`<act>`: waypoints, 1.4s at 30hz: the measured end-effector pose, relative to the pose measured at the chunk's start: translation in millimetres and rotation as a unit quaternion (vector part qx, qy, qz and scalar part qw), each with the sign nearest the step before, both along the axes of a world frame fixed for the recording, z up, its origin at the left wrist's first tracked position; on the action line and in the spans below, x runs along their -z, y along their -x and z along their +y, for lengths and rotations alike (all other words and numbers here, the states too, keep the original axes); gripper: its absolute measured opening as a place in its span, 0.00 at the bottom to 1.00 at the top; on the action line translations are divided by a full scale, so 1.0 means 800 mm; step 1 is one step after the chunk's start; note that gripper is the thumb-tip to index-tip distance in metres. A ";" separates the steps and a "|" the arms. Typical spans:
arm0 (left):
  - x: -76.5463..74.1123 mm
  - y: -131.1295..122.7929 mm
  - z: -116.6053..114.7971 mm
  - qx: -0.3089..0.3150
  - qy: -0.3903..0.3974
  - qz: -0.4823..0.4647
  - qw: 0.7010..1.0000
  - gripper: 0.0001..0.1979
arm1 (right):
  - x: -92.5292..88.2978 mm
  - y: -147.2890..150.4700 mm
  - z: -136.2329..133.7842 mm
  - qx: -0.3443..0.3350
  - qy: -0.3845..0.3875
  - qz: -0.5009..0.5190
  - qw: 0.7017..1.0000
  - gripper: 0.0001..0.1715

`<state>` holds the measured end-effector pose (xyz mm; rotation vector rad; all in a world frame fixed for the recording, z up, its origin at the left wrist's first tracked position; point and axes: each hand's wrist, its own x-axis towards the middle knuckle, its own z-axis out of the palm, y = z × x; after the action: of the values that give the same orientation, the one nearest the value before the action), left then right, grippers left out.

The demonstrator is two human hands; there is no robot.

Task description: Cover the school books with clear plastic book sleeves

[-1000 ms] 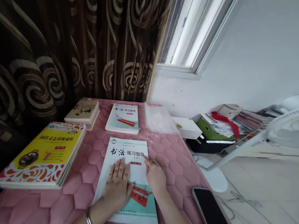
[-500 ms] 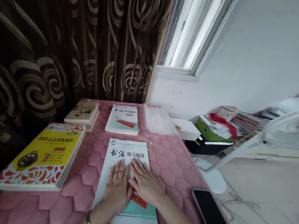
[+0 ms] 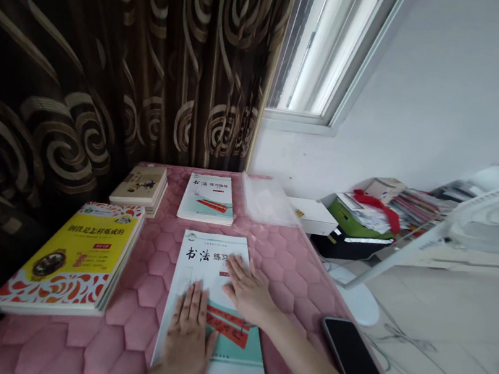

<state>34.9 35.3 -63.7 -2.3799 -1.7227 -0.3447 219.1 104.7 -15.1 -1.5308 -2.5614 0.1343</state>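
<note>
A white and teal calligraphy workbook with a red band on its cover lies in front of me on the pink quilted tablecloth. Flat on its lower left part rests my left hand, fingers stretched out and pointing away from me. My right hand lies spread on the upper right of the cover, hiding some of the title. Neither hand grips anything. Behind this book sits a small stack of workbooks with a matching cover.
On the left are a stack of books with a yellow cover and smaller tan books. A clear plastic sheet and a white box lie at the back right. A black phone rests at the right edge, near a white fan.
My hands have moved apart over the cover. The left slid down and toward me, the right moved up and rightward. More of the red band shows. The view shifted slightly.
</note>
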 end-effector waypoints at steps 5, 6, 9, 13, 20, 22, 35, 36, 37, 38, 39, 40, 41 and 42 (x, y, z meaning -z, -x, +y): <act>0.004 -0.001 -0.003 -0.003 -0.005 -0.005 1.000 0.33 | 0.003 0.022 -0.001 -0.168 0.042 0.025 0.985 0.35; 0.004 -0.001 -0.003 -0.001 -0.003 -0.006 1.000 0.33 | 0.003 0.023 0.009 -0.167 0.051 0.023 0.984 0.35; 0.000 0.000 -0.003 0.000 -0.001 -0.009 1.000 0.34 | 0.000 0.021 0.053 -0.129 0.062 0.007 0.990 0.34; -0.005 0.000 -0.007 0.000 -0.007 -0.016 1.000 0.34 | -0.003 0.017 0.110 -0.058 0.063 -0.028 0.996 0.34; -0.004 -0.003 0.005 -0.001 0.032 -0.010 0.999 0.34 | 0.006 0.018 0.128 -0.032 0.033 -0.023 0.999 0.36; -0.010 -0.003 0.027 0.001 0.056 -0.004 0.998 0.33 | 0.009 0.018 0.127 -0.035 0.026 -0.024 0.999 0.36; -0.058 0.008 0.170 -0.075 0.090 -0.025 0.993 0.32 | 0.014 0.015 0.126 -0.038 0.010 -0.032 0.999 0.37; -0.057 0.011 0.171 -0.078 0.087 -0.028 0.993 0.31 | 0.013 0.015 0.126 -0.035 0.012 -0.031 0.999 0.37; -0.057 0.015 0.171 -0.082 0.085 -0.029 0.993 0.30 | 0.013 0.015 0.126 -0.033 0.014 -0.031 0.999 0.37; -0.056 0.018 0.170 -0.085 0.086 -0.029 0.992 0.30 | 0.012 0.015 0.126 -0.033 0.016 -0.030 0.999 0.37; -0.056 0.023 0.169 -0.088 0.086 -0.029 0.992 0.30 | 0.012 0.015 0.126 -0.033 0.017 -0.029 0.999 0.37; -0.056 0.027 0.167 -0.088 0.086 -0.029 0.992 0.29 | 0.011 0.015 0.126 -0.035 0.019 -0.029 0.999 0.37; -0.056 0.033 0.165 -0.087 0.083 -0.028 0.992 0.29 | 0.011 0.015 0.125 -0.037 0.022 -0.030 0.999 0.37; -0.055 0.039 0.163 -0.086 0.081 -0.027 0.993 0.29 | 0.010 0.015 0.125 -0.038 0.024 -0.030 0.999 0.37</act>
<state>3.9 165.4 -19.6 -2.3249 -2.0353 -0.2555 207.4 205.0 -23.2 -1.4751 -2.6836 0.1607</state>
